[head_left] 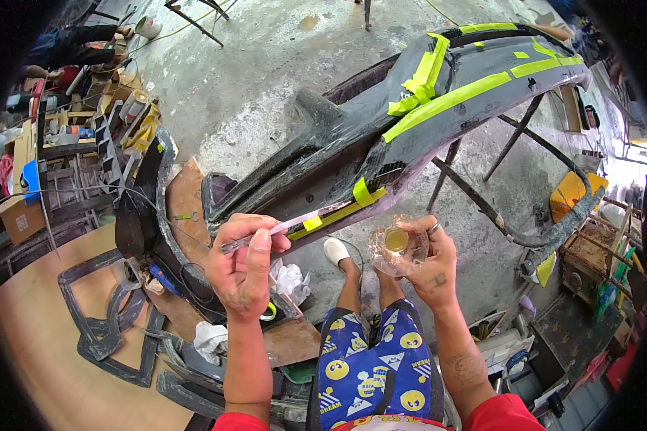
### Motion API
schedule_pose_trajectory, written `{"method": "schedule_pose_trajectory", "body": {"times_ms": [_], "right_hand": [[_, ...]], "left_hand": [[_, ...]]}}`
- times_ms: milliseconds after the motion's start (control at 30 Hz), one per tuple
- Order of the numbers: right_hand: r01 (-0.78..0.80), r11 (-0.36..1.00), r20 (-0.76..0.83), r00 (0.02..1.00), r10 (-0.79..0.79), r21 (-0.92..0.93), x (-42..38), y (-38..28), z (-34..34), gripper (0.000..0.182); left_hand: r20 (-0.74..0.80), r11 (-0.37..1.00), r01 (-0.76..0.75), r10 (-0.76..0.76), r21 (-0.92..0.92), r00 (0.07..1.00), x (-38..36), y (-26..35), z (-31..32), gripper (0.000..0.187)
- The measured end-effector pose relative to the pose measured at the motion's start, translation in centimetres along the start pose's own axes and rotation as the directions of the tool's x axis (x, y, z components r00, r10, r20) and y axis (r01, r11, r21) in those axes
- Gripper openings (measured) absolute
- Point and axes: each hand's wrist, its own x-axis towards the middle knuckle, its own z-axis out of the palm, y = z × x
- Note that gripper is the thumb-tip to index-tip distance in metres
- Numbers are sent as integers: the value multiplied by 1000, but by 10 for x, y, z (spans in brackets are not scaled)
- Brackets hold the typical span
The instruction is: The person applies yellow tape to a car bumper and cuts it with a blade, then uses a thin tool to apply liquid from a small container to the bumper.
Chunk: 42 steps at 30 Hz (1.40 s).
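My left hand is closed, palm up, around the near end of a long thin pale tool. Its flat tip reaches right, overlapping the taped lower edge of a dark grey vehicle bumper. Between the fingers and thumb of my right hand is a clear plastic cup, with yellowish liquid at its middle. Bright yellow-green tape runs in strips along the bumper, and a shorter piece sits near the tool's tip.
Metal stand legs rise under the bumper's right side. Black frame pieces and crumpled white cloth lie at lower left. Cluttered shelving stands on the left, a wooden crate on the right. Another person's legs show at upper left.
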Motion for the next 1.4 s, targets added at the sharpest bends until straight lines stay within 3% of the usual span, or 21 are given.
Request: {"method": "schedule_pose_trajectory", "body": {"times_ms": [200, 567, 700, 867, 967, 1033, 1133, 1267, 1333, 1400], "right_hand": [[52, 996, -11, 999, -53, -71, 2, 1, 3, 38], [13, 1000, 6, 1000, -13, -26, 3, 3, 7, 39], [71, 993, 3, 997, -71, -99, 4, 7, 10, 38], [101, 993, 53, 994, -98, -66, 5, 0, 15, 39], [146, 973, 55, 989, -138, -179, 5, -2, 18, 41], [156, 972, 71, 987, -145, -178, 5, -10, 20, 42], [152, 969, 67, 988, -142, -196, 6, -14, 22, 41], [156, 975, 19, 988, -155, -158, 7, -7, 22, 42], [56, 998, -39, 998, -57, -20, 8, -8, 22, 42], [28, 999, -55, 998, -29, -21, 8, -8, 20, 41]], "left_hand": [[79, 999, -36, 36, -3, 996, -1, 0, -9, 13], [4, 997, -23, 23, 69, 1000, 0, 8, -10, 14], [-4, 997, -6, 5, -73, 1000, -3, 14, -14, 13], [142, 995, 0, 14, -95, 990, -7, 22, -2, 13], [214, 997, 22, -5, -73, 977, -7, 20, 0, 12], [239, 989, 133, -113, -69, 964, -6, 18, -1, 12], [180, 956, 217, -182, -199, 967, -6, 3, -3, 12], [100, 950, 181, -161, -255, 982, -5, -7, -11, 14], [74, 953, 161, -146, -257, 986, -4, -8, -16, 14], [16, 959, 119, -119, -259, 993, -2, -7, -18, 14]]}}
